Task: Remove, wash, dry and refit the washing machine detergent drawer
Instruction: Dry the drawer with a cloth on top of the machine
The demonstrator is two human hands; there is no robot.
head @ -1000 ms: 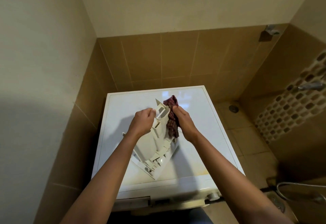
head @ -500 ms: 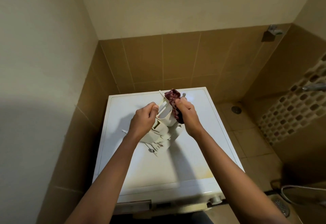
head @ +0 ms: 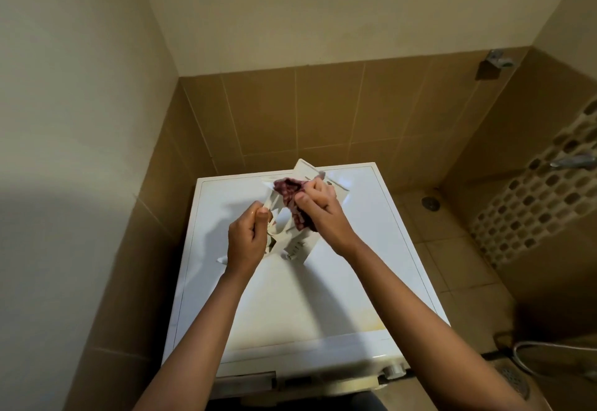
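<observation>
Centre of frame: white detergent drawer held up just above the washing machine top, tilted, its far end pointing toward the tiled back wall. Can't tell whether its lower end touches the top.

Left hand is closed, fingers and thumb curled round the drawer's left edge. Right hand is closed too, pinching a dark red checked cloth between thumb and fingers and pressing it against the upper part of the drawer. The cloth is bunched and hangs down the drawer's right side under the palm.

Bottom of frame: machine front with an open drawer slot left of centre and a knob to the right.

Right side: floor drain on the tiled floor, tap upper right on the wall, hose lower right.
</observation>
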